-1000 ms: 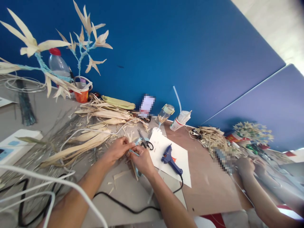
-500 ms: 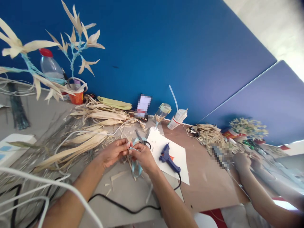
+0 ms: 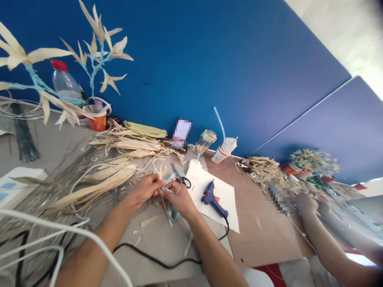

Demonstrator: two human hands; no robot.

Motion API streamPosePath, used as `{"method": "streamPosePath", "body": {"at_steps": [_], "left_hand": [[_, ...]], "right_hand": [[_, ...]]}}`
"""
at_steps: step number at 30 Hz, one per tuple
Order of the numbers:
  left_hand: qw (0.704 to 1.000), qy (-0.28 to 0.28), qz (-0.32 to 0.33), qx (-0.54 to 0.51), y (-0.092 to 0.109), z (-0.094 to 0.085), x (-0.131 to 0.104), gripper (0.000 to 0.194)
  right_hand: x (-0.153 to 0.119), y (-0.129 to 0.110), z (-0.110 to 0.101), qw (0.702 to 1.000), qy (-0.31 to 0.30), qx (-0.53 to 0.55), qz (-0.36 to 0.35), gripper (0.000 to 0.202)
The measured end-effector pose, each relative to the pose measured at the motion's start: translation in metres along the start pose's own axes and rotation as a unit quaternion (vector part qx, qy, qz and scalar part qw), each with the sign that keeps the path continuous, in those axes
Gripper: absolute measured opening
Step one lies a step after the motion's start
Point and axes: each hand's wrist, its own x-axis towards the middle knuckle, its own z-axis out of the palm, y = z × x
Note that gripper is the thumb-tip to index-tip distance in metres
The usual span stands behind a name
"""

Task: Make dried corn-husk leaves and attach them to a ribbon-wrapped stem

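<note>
Above the table's middle, the fingertips of my left hand (image 3: 146,191) pinch the base of a small husk flower (image 3: 160,172), whose pale petals point up past them. Close beside it, my right hand (image 3: 181,200) is closed on a narrow light-blue strip (image 3: 168,190) that runs across to the flower's base. Some light-blue ribbon or tape (image 3: 173,212) shows below my right hand. Scissors (image 3: 181,177) with dark handles lie just behind that hand. A thin straw-coloured stalk (image 3: 166,211) sticks out beneath my fingers. The exact grip points are partly hidden.
Dry corn husks (image 3: 119,169) and wires spread to the left. A blue glue gun (image 3: 214,199) lies on white paper (image 3: 231,217), its black cable (image 3: 155,260) crossing in front. Husk flower branches (image 3: 97,65) stand at the left. Another person's hands (image 3: 308,202) are at the right.
My hands stay close together at nearly the same spot. The fingers of my right hand have shifted slightly, and the light-blue strip lies at a slightly different angle.
</note>
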Motion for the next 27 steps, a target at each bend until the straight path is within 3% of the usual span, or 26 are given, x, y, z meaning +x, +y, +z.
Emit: {"method": "streamPosePath", "body": {"at_steps": [5, 9, 16, 19, 23, 27], "left_hand": [[0.998, 0.034, -0.006, 0.055, 0.001, 0.002, 0.001, 0.037], [0.999, 0.046, -0.02, 0.008, -0.001, 0.007, 0.001, 0.038], [0.97, -0.089, -0.009, -0.226, 0.004, 0.011, -0.007, 0.034], [0.974, -0.079, -0.001, -0.214, 0.004, 0.008, -0.005, 0.034], [0.988, -0.059, 0.023, -0.144, 0.001, 0.003, -0.001, 0.037], [0.994, -0.05, 0.023, -0.097, 0.0, 0.002, -0.001, 0.04]], "right_hand": [[-0.001, 0.003, 0.004, 0.991, 0.037, -0.109, -0.072, 0.004], [-0.003, -0.001, 0.007, 0.988, 0.054, -0.116, -0.088, 0.006], [0.002, -0.001, 0.003, 0.996, 0.047, 0.075, 0.033, 0.013], [0.002, -0.003, 0.0, 0.99, 0.033, 0.133, 0.047, 0.024], [0.001, -0.007, -0.007, 0.973, -0.038, 0.214, 0.076, 0.032], [0.003, -0.004, -0.012, 0.961, -0.042, 0.246, 0.115, 0.036]]}}
